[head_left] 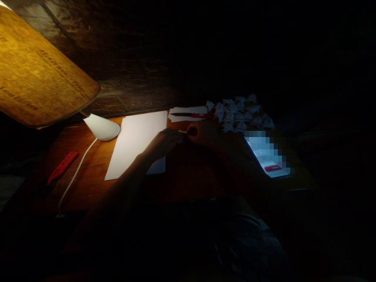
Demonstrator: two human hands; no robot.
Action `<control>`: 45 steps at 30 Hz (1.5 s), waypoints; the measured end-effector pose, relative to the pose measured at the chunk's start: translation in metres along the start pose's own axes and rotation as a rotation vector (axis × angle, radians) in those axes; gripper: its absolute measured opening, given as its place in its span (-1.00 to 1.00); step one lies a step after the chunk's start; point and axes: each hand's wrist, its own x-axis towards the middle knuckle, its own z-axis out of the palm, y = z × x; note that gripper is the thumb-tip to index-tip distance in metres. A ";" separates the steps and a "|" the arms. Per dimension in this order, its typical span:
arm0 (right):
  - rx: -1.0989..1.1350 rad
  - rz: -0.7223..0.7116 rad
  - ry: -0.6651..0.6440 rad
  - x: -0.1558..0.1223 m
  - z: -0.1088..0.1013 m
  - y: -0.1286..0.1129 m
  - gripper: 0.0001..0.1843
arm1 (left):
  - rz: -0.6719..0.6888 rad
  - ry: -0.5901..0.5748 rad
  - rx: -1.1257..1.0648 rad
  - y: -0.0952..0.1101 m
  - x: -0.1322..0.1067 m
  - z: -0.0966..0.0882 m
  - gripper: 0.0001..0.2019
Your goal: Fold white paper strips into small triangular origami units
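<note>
Both hands meet over the wooden table (88, 172) in dim lamp light. My left hand (166, 141) and my right hand (202, 133) have their fingers pinched together around a small white piece of paper (182, 131) between them. Just left of the hands lies a large white sheet (133, 141). Behind them sits a stack of cut paper strips (188, 112), and to its right a heap of several small folded white paper pieces (241, 113).
A lamp with a white base (101, 127), a yellowish shade (38, 74) and a white cord (76, 172) stands at the left. A red-handled tool (62, 167) lies near the left edge. A lit phone screen (268, 154) lies at the right. The surroundings are dark.
</note>
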 end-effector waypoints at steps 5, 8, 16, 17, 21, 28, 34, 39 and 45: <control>0.020 -0.035 -0.011 0.004 0.007 0.007 -0.80 | 0.007 0.012 -0.020 -0.001 0.000 0.001 -0.67; 0.048 -0.035 -0.035 0.006 0.008 0.010 -0.79 | 0.014 0.008 -0.026 -0.003 0.000 0.003 -0.67; 0.059 -0.190 -0.111 0.015 0.002 0.023 -0.73 | 0.003 0.028 -0.016 -0.005 0.000 0.004 -0.69; 0.054 -0.210 -0.122 0.016 0.001 0.025 -0.72 | 0.001 0.025 -0.018 -0.005 0.000 0.004 -0.69; -0.005 -0.231 -0.124 0.017 0.000 0.027 -0.71 | -0.018 0.017 -0.022 -0.003 0.000 0.002 -0.67; -0.090 -0.248 -0.146 0.013 -0.005 0.023 -0.76 | -0.020 0.015 0.008 0.000 0.000 0.001 -0.67; -0.136 -0.234 -0.150 0.008 -0.010 0.017 -0.79 | -0.019 0.011 0.003 0.002 0.000 -0.001 -0.64; -0.065 -0.198 -0.111 0.007 -0.005 0.017 -0.76 | -0.034 0.001 0.000 0.005 0.001 -0.002 -0.64; -0.024 -0.115 -0.043 0.004 0.003 0.013 -0.76 | -0.013 0.004 -0.028 0.005 0.001 -0.002 -0.61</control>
